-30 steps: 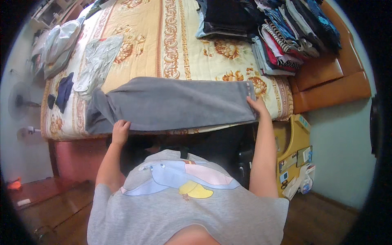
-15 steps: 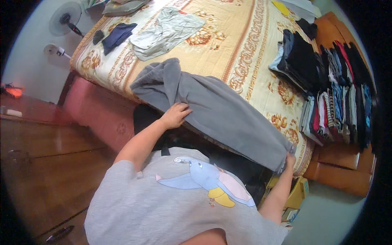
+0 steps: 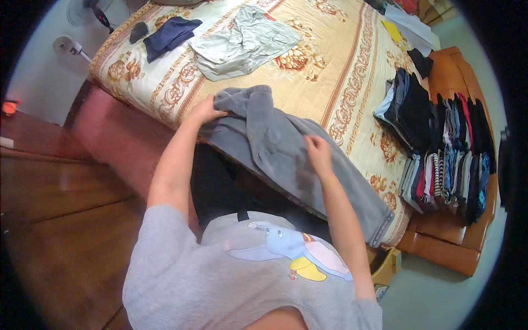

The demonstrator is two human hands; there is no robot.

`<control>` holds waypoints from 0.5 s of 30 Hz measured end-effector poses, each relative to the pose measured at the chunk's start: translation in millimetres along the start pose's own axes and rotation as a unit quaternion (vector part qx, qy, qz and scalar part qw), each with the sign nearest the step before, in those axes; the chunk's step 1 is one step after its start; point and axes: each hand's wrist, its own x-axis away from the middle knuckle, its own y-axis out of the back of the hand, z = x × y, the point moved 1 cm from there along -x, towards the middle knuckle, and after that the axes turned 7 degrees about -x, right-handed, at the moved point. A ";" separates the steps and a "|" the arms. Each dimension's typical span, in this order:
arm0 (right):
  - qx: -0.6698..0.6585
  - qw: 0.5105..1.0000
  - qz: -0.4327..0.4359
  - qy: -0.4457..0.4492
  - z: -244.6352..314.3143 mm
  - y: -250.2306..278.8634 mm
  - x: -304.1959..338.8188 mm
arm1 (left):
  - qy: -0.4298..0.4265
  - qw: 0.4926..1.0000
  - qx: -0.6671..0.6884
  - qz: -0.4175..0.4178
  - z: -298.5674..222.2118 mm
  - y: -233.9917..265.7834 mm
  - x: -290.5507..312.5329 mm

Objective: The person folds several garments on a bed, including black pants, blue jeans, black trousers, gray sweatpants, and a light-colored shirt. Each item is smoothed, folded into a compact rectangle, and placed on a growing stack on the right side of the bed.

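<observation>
A grey fleece garment (image 3: 297, 148) lies lengthwise along the near edge of the bed, with a bunched, folded-over part at its left end and a narrow hem at the right. My left hand (image 3: 205, 111) grips the cloth at the bunched end, its fingers partly hidden by the fabric. Over the middle of the garment is my right hand (image 3: 318, 151), fingers curled together with nothing visible in them. A shadow falls on the fleece beside it.
A pale crumpled shirt (image 3: 242, 47), a navy folded cloth (image 3: 170, 37) and a small dark bundle (image 3: 138, 33) lie on the flowered bedspread (image 3: 308, 104). At right are stacked dark trousers (image 3: 410, 110) and rows of folded clothes (image 3: 445, 176). A fan (image 3: 69, 46) stands left.
My left hand has moved up and left to the bunched end. My right hand has let go of the right-hand hem and come in over the garment's middle. The view has shifted slightly.
</observation>
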 end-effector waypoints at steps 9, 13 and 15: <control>-0.121 0.980 0.037 -0.153 15.6 -122.6 -120.9 | -0.402 0.881 0.053 -0.243 -42.4 -24.9 35.5; -0.369 0.911 0.141 -0.118 134.8 -98.5 -97.1 | -0.216 0.936 0.243 -0.139 -40.9 -48.6 -1.6; -0.332 0.916 0.210 -0.082 166.9 -96.7 -88.0 | -0.152 0.911 0.384 0.015 -40.3 -46.6 -24.5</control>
